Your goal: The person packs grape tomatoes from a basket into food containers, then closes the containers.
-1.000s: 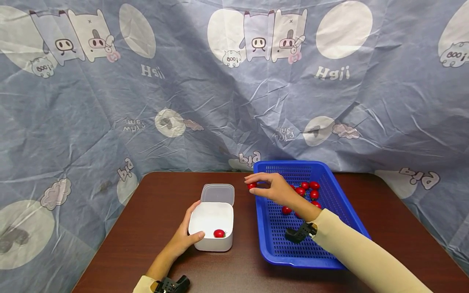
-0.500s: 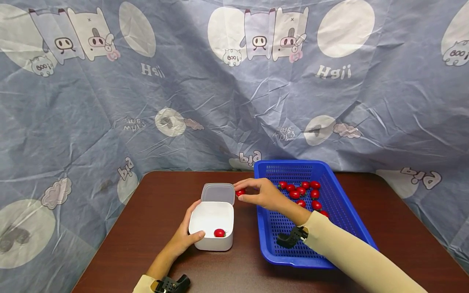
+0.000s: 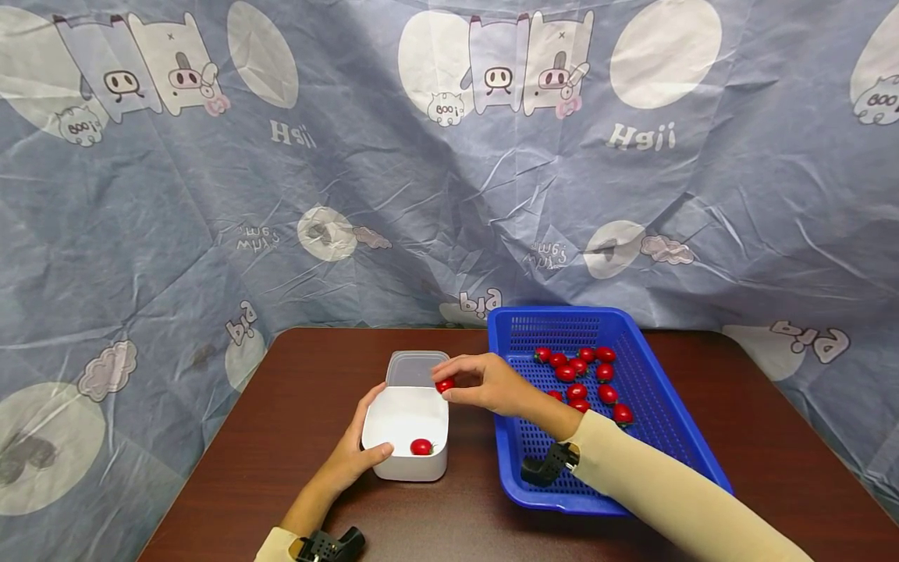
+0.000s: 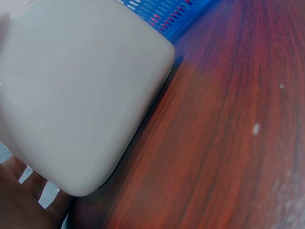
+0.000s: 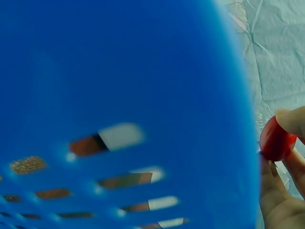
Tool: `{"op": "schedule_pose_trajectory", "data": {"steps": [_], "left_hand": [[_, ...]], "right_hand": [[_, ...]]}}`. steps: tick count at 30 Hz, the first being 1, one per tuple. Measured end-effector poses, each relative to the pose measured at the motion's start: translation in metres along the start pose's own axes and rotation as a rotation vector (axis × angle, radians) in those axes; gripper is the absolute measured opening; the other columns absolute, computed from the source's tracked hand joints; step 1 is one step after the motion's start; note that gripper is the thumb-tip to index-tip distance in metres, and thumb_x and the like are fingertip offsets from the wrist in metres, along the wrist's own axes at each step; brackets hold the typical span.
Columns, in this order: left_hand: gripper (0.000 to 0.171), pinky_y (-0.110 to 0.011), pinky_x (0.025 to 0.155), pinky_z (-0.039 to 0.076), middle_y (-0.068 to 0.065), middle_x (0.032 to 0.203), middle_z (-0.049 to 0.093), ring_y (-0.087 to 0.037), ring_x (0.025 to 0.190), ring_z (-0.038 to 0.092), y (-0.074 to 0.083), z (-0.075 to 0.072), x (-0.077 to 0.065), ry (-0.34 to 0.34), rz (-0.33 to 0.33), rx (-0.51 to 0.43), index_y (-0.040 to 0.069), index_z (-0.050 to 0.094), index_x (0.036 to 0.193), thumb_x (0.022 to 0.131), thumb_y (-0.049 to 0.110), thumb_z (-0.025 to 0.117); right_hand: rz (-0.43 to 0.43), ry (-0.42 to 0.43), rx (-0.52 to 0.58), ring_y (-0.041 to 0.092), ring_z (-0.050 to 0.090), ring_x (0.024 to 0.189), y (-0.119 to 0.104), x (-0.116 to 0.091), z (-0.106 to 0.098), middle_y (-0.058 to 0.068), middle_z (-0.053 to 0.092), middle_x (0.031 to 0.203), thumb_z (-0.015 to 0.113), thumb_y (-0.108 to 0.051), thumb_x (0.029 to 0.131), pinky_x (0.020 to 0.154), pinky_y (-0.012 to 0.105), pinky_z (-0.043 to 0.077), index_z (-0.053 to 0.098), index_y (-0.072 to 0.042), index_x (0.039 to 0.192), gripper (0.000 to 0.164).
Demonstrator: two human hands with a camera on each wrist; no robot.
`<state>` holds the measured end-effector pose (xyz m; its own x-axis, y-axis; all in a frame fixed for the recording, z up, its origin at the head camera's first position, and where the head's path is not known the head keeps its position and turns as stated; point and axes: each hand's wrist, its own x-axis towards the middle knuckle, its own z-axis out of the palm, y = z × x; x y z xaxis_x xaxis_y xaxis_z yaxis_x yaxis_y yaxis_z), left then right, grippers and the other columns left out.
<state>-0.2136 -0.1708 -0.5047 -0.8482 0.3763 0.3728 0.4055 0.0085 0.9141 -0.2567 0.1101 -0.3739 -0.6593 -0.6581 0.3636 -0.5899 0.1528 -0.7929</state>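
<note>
My right hand (image 3: 495,386) pinches a red cherry tomato (image 3: 445,385) between thumb and fingertips, over the back right corner of a white plastic box (image 3: 410,469). In the right wrist view the same cherry tomato (image 5: 275,139) shows at the right edge, its thin green stem pointing down. One other cherry tomato (image 3: 421,446) lies inside the box at the front right. My left hand (image 3: 346,457) holds the box from the left, thumb over the front rim and fingers along the side wall. Close up in the left wrist view, the box wall (image 4: 90,86) hides most of that hand.
A blue slotted basket (image 3: 507,476) stands right of the box, with several cherry tomatoes (image 3: 577,392) inside; my right forearm crosses above it. A translucent lid (image 3: 414,367) lies behind the box. The brown table (image 3: 267,421) ends at a printed cloth (image 3: 393,203).
My right hand has carried the cherry tomato left and slightly toward me, from the basket's left rim to the box's back right corner. My left hand and the box have stayed put.
</note>
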Motion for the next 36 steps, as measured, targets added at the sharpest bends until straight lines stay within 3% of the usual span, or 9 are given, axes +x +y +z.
{"op": "schedule_pose_trajectory", "data": {"steps": [5,11,18,23,30,36], "left_hand": [[0.089,-0.032,0.094,0.043,-0.016,0.147,0.030,-0.028,0.123,0.040,0.001,0.000,0.000,0.002,-0.008,-0.006,0.016,0.015,0.154,0.083,0.013,0.068],[0.089,-0.033,0.095,0.043,-0.021,0.148,0.027,-0.041,0.124,0.036,-0.001,0.000,0.000,-0.005,-0.007,-0.020,0.014,0.013,0.154,0.083,0.012,0.068],[0.090,-0.035,0.094,0.044,-0.021,0.148,0.027,-0.042,0.124,0.036,-0.002,0.000,-0.001,0.004,-0.008,-0.010,0.012,0.013,0.154,0.082,0.010,0.068],[0.089,-0.035,0.094,0.044,-0.020,0.148,0.027,-0.040,0.124,0.036,-0.002,-0.001,-0.001,0.005,-0.007,-0.001,0.016,0.015,0.154,0.082,0.010,0.068],[0.089,-0.034,0.093,0.045,-0.020,0.147,0.028,-0.039,0.123,0.038,-0.001,0.001,0.000,0.004,-0.013,-0.007,0.020,0.016,0.154,0.082,0.011,0.068],[0.090,-0.031,0.094,0.044,-0.016,0.147,0.029,-0.029,0.123,0.040,-0.001,0.000,0.000,0.011,-0.016,0.006,0.013,0.013,0.154,0.082,0.012,0.068]], "right_hand": [[-0.018,-0.030,0.001,0.021,0.059,0.115,0.021,-0.001,0.006,0.013,0.067,0.116,0.073,-0.006,0.084,0.097,0.033,0.045,0.072,-0.002,0.108,0.025],[-0.015,-0.064,0.030,0.016,0.060,0.113,0.026,-0.002,0.009,0.003,0.068,0.116,0.074,-0.010,0.084,0.096,0.036,0.046,0.073,-0.009,0.109,0.024],[-0.014,-0.076,0.030,0.030,0.061,0.111,-0.001,-0.003,0.009,0.019,0.067,0.114,0.071,0.002,0.083,0.094,0.043,0.048,0.071,0.002,0.106,0.023],[-0.034,-0.083,0.013,0.024,0.062,0.111,0.023,-0.002,0.013,0.017,0.067,0.115,0.072,-0.001,0.083,0.093,0.042,0.049,0.071,-0.001,0.108,0.025],[-0.051,-0.113,0.045,0.018,0.062,0.109,0.031,-0.003,0.013,0.016,0.066,0.116,0.073,-0.009,0.085,0.090,0.033,0.051,0.071,0.000,0.109,0.026],[-0.047,-0.120,0.054,0.020,0.063,0.109,0.029,-0.004,0.014,0.018,0.066,0.117,0.072,-0.007,0.085,0.088,0.036,0.051,0.070,0.001,0.109,0.025]]}}
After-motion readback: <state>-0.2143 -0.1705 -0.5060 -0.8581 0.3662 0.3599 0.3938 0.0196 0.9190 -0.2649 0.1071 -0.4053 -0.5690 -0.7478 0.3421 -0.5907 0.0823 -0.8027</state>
